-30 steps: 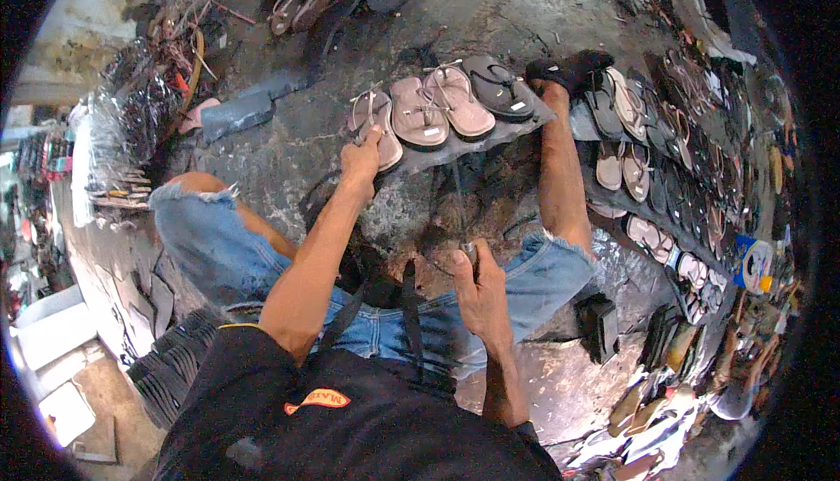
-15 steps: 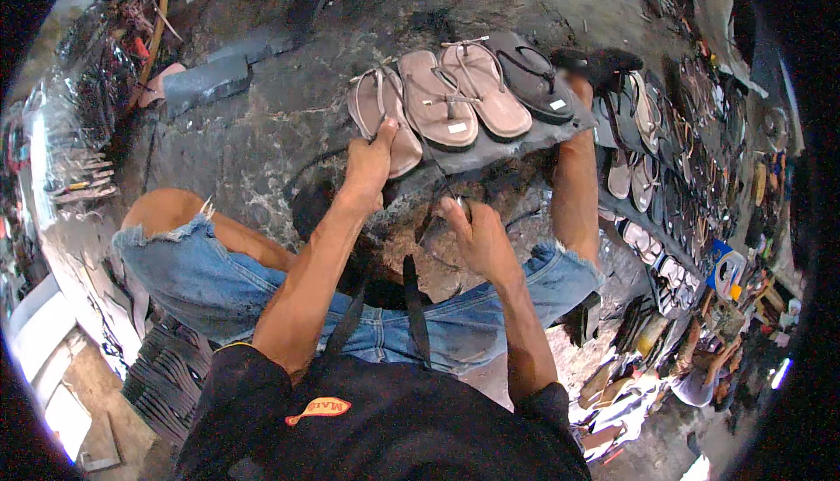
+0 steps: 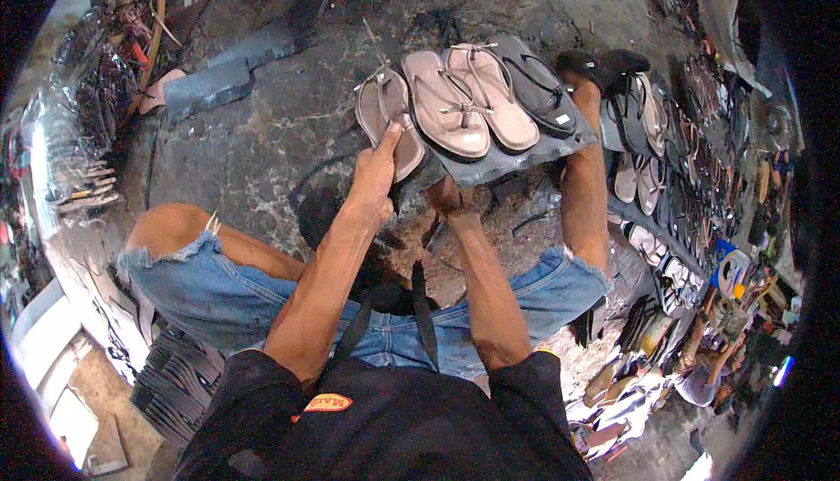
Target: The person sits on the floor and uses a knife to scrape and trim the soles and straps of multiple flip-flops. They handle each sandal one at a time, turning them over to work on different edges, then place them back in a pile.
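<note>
Gripping sandal (image 3: 379,108), sheet (image 3: 516,165) bearing more sandals (image 3: 496,99)

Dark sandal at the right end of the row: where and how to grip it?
I'd pinch the dark sandal at its near end, by the white label, coming from the person's side; it may need tipping off the grey sheet first. The sole is clear of the strap there, while the pale sandal beside it crowds its left edge.

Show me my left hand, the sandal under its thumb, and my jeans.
Left hand (image 3: 374,175): head view, back of the hand.
Sandal (image 3: 410,151): head view, bare part of insole.
Jeans (image 3: 236,296): head view, left leg.
</note>
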A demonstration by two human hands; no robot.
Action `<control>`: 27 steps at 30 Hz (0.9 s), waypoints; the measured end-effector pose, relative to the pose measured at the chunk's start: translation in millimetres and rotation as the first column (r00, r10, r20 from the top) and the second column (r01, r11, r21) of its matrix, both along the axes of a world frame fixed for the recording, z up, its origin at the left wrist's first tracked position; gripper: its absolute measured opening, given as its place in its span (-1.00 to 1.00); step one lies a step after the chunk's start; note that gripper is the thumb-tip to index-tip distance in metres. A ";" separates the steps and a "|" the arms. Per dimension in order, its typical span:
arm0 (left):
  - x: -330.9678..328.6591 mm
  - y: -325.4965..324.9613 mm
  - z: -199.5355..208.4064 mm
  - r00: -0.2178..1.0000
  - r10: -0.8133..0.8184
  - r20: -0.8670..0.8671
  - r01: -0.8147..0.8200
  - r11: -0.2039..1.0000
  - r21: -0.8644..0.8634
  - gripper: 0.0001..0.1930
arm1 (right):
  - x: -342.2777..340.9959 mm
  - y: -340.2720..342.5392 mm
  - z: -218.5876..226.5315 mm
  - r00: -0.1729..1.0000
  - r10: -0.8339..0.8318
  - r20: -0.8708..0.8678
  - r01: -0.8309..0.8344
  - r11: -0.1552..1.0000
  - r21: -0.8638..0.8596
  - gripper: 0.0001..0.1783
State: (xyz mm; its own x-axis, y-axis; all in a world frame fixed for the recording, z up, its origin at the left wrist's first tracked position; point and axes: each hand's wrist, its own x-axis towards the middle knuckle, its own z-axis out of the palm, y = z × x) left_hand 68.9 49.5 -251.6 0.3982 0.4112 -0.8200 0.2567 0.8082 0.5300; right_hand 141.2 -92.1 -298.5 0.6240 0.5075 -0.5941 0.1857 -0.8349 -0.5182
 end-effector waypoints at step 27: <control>-131.4 -45.2 191.4 0.905 -0.385 -0.180 0.409 0.673 0.617 -0.42 | 4.1 60.2 140.5 0.800 -0.293 -0.523 0.598 0.457 0.658 -0.28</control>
State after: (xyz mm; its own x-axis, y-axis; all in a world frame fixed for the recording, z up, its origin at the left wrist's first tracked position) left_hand -62.6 4.3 -60.2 0.6240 0.6413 -0.4465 0.5011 0.1100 0.8584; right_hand 145.3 -31.9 -158.1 0.7753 0.5481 -0.3139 -0.3747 -0.0009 -0.9271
